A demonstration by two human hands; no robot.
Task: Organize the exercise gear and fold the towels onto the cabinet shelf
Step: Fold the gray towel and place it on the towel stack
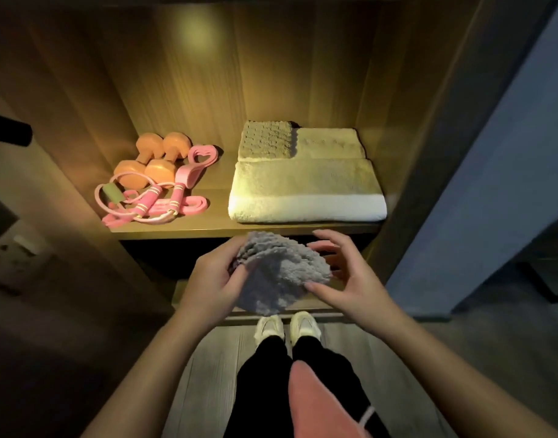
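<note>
A: How far along can the job be judged to be?

B: Well along, it would seem. On the cabinet shelf (208, 228) the dumbbells (151, 159) are grouped at ten o'clock. The jump rope (146, 205) is coiled just in front of them, and a pink band (199, 165) is laid beside them. At two o'clock three folded towels are set down: a large white towel (306, 191) in front, with a waffle-textured towel (265, 140) and a plain towel (333, 143) behind it.

A: And what is left?

B: The grey towel (284, 273) — it is held just below the shelf edge, at the centre of the view, bunched and not yet folded. It is gripped by the left hand (212, 281), fingers curled into the pile. The right hand (345, 273) is spread open at three o'clock of it, with only the thumb seen touching its edge. A pink cloth (315, 403) is draped over a leg at five o'clock — it may be meant for folding too.

A: Can any brand or label be read?

B: None can be made out; no writing is shown.
</note>
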